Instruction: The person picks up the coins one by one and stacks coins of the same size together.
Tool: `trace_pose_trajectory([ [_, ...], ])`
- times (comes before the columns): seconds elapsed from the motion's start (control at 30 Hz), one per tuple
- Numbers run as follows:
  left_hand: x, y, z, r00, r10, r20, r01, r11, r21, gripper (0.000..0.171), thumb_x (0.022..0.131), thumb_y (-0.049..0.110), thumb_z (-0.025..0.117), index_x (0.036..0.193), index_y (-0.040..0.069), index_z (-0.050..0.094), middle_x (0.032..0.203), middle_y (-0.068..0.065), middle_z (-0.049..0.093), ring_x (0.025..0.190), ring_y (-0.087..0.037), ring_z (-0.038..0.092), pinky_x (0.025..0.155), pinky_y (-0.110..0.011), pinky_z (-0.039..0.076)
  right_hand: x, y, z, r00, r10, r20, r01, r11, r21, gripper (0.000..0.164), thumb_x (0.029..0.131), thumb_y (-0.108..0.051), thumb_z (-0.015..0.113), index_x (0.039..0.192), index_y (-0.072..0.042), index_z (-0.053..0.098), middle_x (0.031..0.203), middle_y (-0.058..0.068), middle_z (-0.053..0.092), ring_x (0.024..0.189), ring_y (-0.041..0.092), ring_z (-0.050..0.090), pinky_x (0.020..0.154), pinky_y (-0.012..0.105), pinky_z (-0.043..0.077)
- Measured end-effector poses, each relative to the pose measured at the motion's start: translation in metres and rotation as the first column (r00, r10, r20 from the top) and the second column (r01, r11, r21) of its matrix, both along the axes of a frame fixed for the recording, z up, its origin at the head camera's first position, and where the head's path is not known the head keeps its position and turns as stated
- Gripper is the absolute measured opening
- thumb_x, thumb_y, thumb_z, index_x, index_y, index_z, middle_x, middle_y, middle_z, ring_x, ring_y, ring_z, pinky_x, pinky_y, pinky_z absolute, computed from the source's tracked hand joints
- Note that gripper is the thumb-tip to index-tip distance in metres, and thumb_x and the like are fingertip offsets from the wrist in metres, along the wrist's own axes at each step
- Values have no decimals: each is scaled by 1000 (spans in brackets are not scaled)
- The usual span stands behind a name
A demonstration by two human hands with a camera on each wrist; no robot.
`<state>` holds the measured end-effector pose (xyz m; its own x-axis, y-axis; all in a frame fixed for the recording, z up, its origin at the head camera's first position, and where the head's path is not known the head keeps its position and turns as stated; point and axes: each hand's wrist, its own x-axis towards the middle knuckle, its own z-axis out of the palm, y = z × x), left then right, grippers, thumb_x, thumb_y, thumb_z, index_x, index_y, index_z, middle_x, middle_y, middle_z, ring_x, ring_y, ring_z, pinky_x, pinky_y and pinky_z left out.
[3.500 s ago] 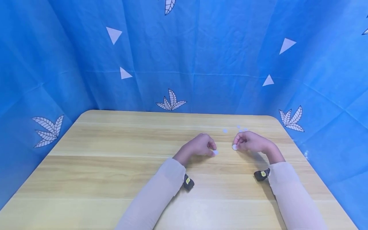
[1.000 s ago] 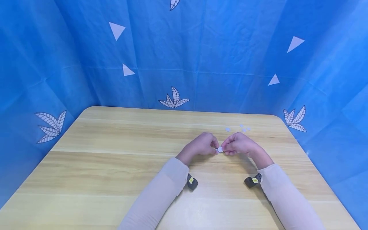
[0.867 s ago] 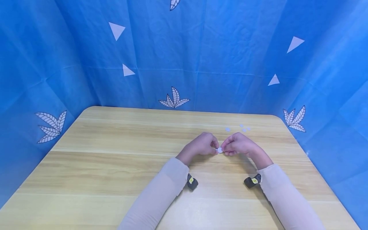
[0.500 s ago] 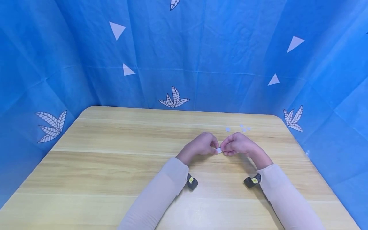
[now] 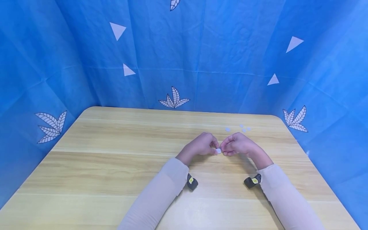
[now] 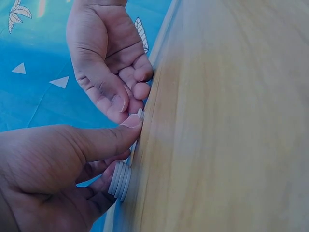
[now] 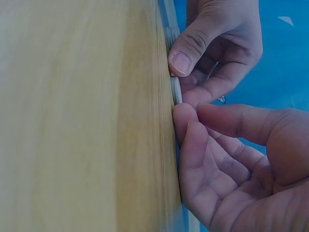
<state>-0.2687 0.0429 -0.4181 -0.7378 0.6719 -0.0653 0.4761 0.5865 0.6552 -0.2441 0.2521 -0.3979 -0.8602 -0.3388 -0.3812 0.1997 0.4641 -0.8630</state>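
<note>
In the head view my left hand (image 5: 202,145) pinches a small white disc (image 5: 218,150) low over the table. The right wrist view shows this white disc (image 7: 176,90) edge-on, thick like two layers, under the left thumb. My right hand (image 5: 239,145) has its curled fingertips against the disc's right edge; whether they still pinch it is unclear. A stack of white discs (image 6: 120,181) stands beside the fingers of my left hand (image 6: 63,159) in the left wrist view. In the head view the left hand hides it.
Several more white discs (image 5: 244,130) lie flat behind my right hand on the wooden table (image 5: 100,179). A blue curtain (image 5: 201,57) with leaf prints hangs behind and at both sides. Black wrist cameras (image 5: 192,182) sit under both sleeves.
My right hand has come leftward with its disc to meet the left hand. Over the last second, the disc has shifted slightly left, toward the left thumb; both hands stay nearly still.
</note>
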Motion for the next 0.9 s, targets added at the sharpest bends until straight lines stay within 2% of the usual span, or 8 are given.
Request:
trace_pose_trajectory([
  [0.2,-2,-3,1,1000,-1,-23,0,1000,-15,20,87,17,84,105,11,78,97,6,74,95,-9,63,89,-21,50,-4,-3,-1,1000,3,9,-3,1000,-17,19,95,4,62,110,15,65,92,17,73,82,22,71,79,36,61],
  [0.57,-1,-3,-2,1000,-1,4,1,1000,-9,17,87,16,83,103,12,78,95,8,73,93,-8,62,88,-21,50,-4,2,1,1000,4,-19,-5,1000,-15,22,96,3,63,114,16,65,101,20,73,90,25,73,84,39,60],
  [0.77,0,0,-2,999,-31,9,30,1000,8,17,87,17,83,103,11,78,92,9,72,90,-6,62,85,-18,50,-5,12,11,998,-13,-66,16,999,36,27,97,0,62,119,16,63,106,21,72,93,24,71,85,39,60],
  [0.9,0,-1,-1,1000,-23,7,23,1000,8,16,87,17,83,101,11,77,90,9,70,88,-6,60,83,-18,49,-11,17,22,996,-23,-91,29,997,74,29,98,-2,62,121,16,61,110,21,71,96,26,71,87,41,59],
])
